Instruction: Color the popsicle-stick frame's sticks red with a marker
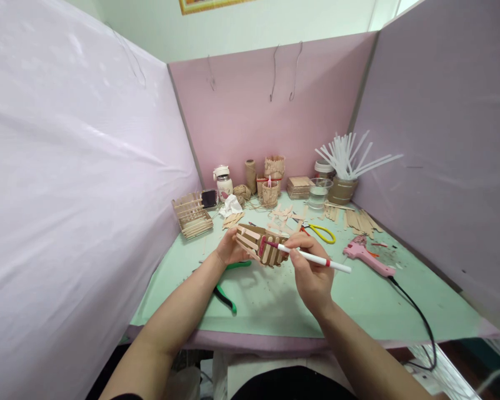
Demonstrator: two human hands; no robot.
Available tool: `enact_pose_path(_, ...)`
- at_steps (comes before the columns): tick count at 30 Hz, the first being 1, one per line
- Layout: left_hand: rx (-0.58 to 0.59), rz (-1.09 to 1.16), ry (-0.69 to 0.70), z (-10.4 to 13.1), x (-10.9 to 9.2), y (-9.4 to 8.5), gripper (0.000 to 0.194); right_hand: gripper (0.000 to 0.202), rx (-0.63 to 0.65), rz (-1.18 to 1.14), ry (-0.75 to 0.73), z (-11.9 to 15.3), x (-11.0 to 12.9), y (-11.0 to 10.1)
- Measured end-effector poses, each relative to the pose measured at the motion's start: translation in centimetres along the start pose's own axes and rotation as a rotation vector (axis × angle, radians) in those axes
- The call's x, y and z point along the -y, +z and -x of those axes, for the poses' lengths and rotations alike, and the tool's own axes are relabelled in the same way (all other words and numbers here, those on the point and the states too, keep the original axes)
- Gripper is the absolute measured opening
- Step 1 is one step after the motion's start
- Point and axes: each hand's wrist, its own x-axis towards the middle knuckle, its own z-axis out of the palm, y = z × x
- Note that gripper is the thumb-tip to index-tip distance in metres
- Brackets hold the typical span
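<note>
White sticks [345, 155] (a fanned bunch) in brown pot [342, 190].

Black clothing [295, 386] over the lap, bare forearms, ringless fingers [302, 241].

So there's a pink glue gun [369, 256] on the right side of the counter [250, 311], yellow-handled pliers [323, 233] just left of it, and a twine spool [250, 176] at the far side.
</note>
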Motion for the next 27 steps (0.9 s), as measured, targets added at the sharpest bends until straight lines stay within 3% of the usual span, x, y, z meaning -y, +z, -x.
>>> enact_pose_path(27, -0.001, 0.014, 0.015, -0.01, 0.02, -0.02, 0.065, 0.010, 0.008, 0.009, 0.006, 0.00, -0.02, 0.04)
